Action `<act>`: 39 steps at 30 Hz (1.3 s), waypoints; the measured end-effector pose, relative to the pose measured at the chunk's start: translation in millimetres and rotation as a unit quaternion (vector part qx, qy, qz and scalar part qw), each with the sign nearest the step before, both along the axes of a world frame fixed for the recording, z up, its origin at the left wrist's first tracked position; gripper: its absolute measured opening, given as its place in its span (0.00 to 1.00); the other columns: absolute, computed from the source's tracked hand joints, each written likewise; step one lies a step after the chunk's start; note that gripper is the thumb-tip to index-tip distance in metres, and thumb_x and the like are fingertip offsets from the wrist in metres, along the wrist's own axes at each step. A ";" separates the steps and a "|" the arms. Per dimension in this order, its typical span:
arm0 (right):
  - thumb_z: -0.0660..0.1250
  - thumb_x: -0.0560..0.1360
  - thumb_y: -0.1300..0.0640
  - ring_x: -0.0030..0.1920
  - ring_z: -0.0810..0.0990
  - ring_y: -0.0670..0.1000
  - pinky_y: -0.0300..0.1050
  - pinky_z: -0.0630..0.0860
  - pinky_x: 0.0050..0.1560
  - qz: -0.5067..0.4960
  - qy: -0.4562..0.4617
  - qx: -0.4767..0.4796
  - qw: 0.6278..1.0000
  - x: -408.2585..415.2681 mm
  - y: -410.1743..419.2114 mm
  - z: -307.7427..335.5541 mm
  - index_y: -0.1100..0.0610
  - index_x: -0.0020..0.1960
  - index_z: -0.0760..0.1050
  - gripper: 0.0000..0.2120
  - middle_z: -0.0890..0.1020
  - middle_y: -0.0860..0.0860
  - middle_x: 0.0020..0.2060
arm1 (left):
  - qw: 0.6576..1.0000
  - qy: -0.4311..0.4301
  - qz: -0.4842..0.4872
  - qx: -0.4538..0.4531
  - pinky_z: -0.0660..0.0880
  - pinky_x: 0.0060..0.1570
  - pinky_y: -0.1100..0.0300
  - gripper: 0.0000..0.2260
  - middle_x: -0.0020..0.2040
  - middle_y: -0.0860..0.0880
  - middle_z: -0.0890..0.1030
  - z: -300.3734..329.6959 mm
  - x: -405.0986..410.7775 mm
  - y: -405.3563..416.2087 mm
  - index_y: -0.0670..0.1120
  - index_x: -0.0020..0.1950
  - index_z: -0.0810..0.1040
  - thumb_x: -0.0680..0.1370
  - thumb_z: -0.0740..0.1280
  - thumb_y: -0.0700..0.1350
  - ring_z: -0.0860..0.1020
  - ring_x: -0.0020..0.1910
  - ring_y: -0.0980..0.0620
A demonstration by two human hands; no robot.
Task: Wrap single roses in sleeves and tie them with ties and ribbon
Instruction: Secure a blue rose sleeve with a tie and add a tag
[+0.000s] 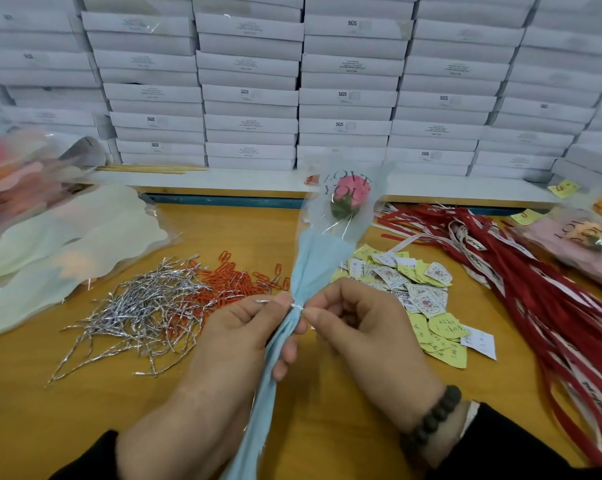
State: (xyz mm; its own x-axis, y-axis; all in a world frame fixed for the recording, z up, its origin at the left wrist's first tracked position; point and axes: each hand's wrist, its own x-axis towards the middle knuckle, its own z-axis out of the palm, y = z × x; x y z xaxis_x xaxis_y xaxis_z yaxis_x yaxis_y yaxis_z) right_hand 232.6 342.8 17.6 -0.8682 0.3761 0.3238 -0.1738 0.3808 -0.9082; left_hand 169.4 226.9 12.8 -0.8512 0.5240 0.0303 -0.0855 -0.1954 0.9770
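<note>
Fingers (285, 301) round sleeve (313, 265) (w/ tie (296, 306))

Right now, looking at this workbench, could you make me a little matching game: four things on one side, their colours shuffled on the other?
Things:
1. rose
2. sleeve
3. twist ties
4. ribbons

Colours:
A. silver
B. red and white
C. pink
D. light blue

Pairs: 1-C, 2-D, 3-A, 4-B
</note>
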 end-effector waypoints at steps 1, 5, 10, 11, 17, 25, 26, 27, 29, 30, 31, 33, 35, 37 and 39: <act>0.68 0.72 0.66 0.27 0.72 0.40 0.32 0.69 0.30 0.017 -0.013 -0.061 0.998 -1.3 1.0 0.4 0.56 0.36 0.76 0.09 0.77 0.46 0.25 | 1.000 -0.009 -0.010 0.006 0.63 0.17 0.67 0.15 0.21 0.44 0.71 0.1 -1.2 -0.1 0.39 0.31 0.78 0.69 0.65 0.50 0.64 0.16 0.54; 0.67 0.73 0.67 0.24 0.71 0.41 0.31 0.69 0.27 0.051 -0.041 -0.178 0.982 -3.4 3.7 -4.8 0.63 0.40 0.77 0.04 0.76 0.48 0.25 | 0.999 -0.020 -0.025 0.020 0.62 0.18 0.69 0.14 0.21 0.45 0.70 -1.8 -3.8 0.3 0.39 0.31 0.78 0.70 0.66 0.48 0.63 0.16 0.54; 0.66 0.73 0.68 0.26 0.72 0.43 0.32 0.70 0.29 0.065 -0.032 -0.182 0.981 -4.3 4.8 -8.2 0.61 0.39 0.76 0.06 0.77 0.52 0.29 | 0.997 -0.054 -0.020 0.056 0.63 0.15 0.68 0.13 0.26 0.42 0.76 0.3 -6.8 3.3 0.41 0.51 0.79 0.68 0.67 0.40 0.67 0.16 0.54; 0.66 0.73 0.68 0.26 0.72 0.43 0.32 0.71 0.30 0.069 -0.029 -0.179 0.981 -4.3 4.5 -9.1 0.60 0.39 0.76 0.06 0.78 0.53 0.29 | 0.996 -0.058 -0.013 0.061 0.63 0.14 0.68 0.17 0.26 0.42 0.77 0.3 -7.7 3.5 0.42 0.55 0.75 0.66 0.67 0.40 0.68 0.15 0.54; 0.65 0.74 0.69 0.32 0.74 0.44 0.35 0.72 0.35 0.060 0.011 -0.112 0.992 -4.2 1.6 -10.9 0.60 0.38 0.74 0.08 0.79 0.47 0.29 | 0.997 -0.039 0.021 0.059 0.62 0.15 0.70 0.14 0.26 0.41 0.77 -0.9 -7.8 3.8 0.40 0.48 0.70 0.66 0.68 0.41 0.66 0.14 0.53; 0.64 0.74 0.66 0.40 0.77 0.59 0.51 0.73 0.43 0.044 0.039 -0.042 0.997 -0.3 -4.7 -10.4 0.59 0.41 0.72 0.05 0.80 0.55 0.35 | 0.999 -0.025 0.024 0.033 0.63 0.14 0.68 0.08 0.26 0.41 0.76 -2.5 -6.9 2.5 0.38 0.38 0.78 0.65 0.69 0.43 0.67 0.15 0.53; 0.64 0.74 0.66 0.40 0.77 0.61 0.53 0.73 0.42 0.047 0.039 -0.043 0.997 0.2 -5.5 -9.9 0.59 0.41 0.72 0.05 0.80 0.57 0.35 | 0.999 -0.021 0.021 0.029 0.63 0.14 0.68 0.07 0.26 0.41 0.76 -2.5 -6.5 2.3 0.39 0.36 0.79 0.65 0.69 0.43 0.67 0.15 0.53; 0.64 0.74 0.66 0.40 0.76 0.63 0.55 0.73 0.41 0.049 0.037 -0.047 0.997 0.6 -5.9 -9.3 0.59 0.41 0.72 0.05 0.80 0.58 0.35 | 0.999 -0.016 0.017 0.026 0.63 0.15 0.68 0.07 0.25 0.41 0.76 -2.2 -5.5 1.5 0.40 0.35 0.80 0.66 0.69 0.43 0.67 0.15 0.53; 0.64 0.74 0.65 0.38 0.76 0.62 0.58 0.73 0.42 0.052 0.026 -0.054 0.997 1.5 -6.1 -8.1 0.59 0.42 0.71 0.04 0.79 0.60 0.34 | 1.000 -0.005 0.010 0.022 0.63 0.15 0.68 0.07 0.24 0.42 0.75 -2.0 -3.7 1.0 0.39 0.35 0.81 0.67 0.68 0.43 0.66 0.15 0.53; 0.64 0.74 0.65 0.36 0.76 0.59 0.57 0.74 0.42 0.055 0.023 -0.057 0.997 1.7 -5.8 -8.0 0.59 0.42 0.71 0.03 0.79 0.59 0.33 | 1.000 0.001 0.007 0.019 0.63 0.15 0.69 0.08 0.23 0.43 0.74 -1.9 -2.7 0.9 0.39 0.35 0.81 0.68 0.68 0.43 0.66 0.15 0.53; 0.64 0.74 0.65 0.34 0.77 0.54 0.54 0.75 0.41 0.060 0.025 -0.062 0.996 1.7 -5.4 -8.2 0.60 0.42 0.71 0.03 0.79 0.55 0.32 | 1.000 0.007 0.004 0.016 0.63 0.15 0.68 0.08 0.23 0.43 0.74 -1.9 -1.9 1.0 0.39 0.35 0.81 0.68 0.68 0.44 0.66 0.15 0.54; 0.63 0.74 0.66 0.33 0.77 0.45 0.44 0.75 0.39 0.068 0.030 -0.077 0.994 1.7 -4.6 -9.3 0.62 0.43 0.70 0.03 0.79 0.50 0.30 | 1.000 0.015 -0.002 0.010 0.63 0.15 0.68 0.09 0.23 0.43 0.74 -2.0 -1.3 1.7 0.39 0.36 0.81 0.69 0.67 0.44 0.66 0.15 0.54; 0.63 0.74 0.68 0.32 0.77 0.43 0.38 0.75 0.38 0.078 0.035 -0.095 0.992 1.5 -3.9 -10.4 0.64 0.43 0.70 0.03 0.78 0.49 0.29 | 1.000 0.015 -0.005 0.009 0.63 0.15 0.68 0.09 0.23 0.43 0.74 -2.2 -1.4 1.9 0.40 0.36 0.82 0.69 0.67 0.44 0.66 0.15 0.54; 0.62 0.75 0.69 0.32 0.77 0.44 0.36 0.75 0.38 0.092 0.038 -0.111 0.989 1.0 -3.8 -9.7 0.65 0.43 0.69 0.03 0.78 0.50 0.29 | 1.000 0.008 -0.002 0.014 0.63 0.15 0.69 0.08 0.24 0.42 0.74 -1.6 -1.9 1.7 0.40 0.38 0.83 0.68 0.67 0.44 0.66 0.15 0.53; 0.62 0.75 0.71 0.32 0.77 0.45 0.34 0.74 0.36 0.107 0.043 -0.138 0.984 0.2 -3.5 -8.6 0.64 0.42 0.69 0.05 0.78 0.50 0.29 | 1.000 0.000 0.002 0.021 0.63 0.15 0.69 0.10 0.25 0.42 0.74 0.0 -2.2 1.6 0.42 0.42 0.84 0.67 0.68 0.45 0.66 0.14 0.53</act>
State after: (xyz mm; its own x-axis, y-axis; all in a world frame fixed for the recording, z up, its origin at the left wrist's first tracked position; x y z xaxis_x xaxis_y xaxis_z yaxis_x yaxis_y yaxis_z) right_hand 232.8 339.4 9.0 -0.9109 0.2710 0.3112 -0.3042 0.0685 -0.9501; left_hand 167.3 228.5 12.9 -0.8535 0.5184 0.0525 -0.0844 -0.2370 0.9678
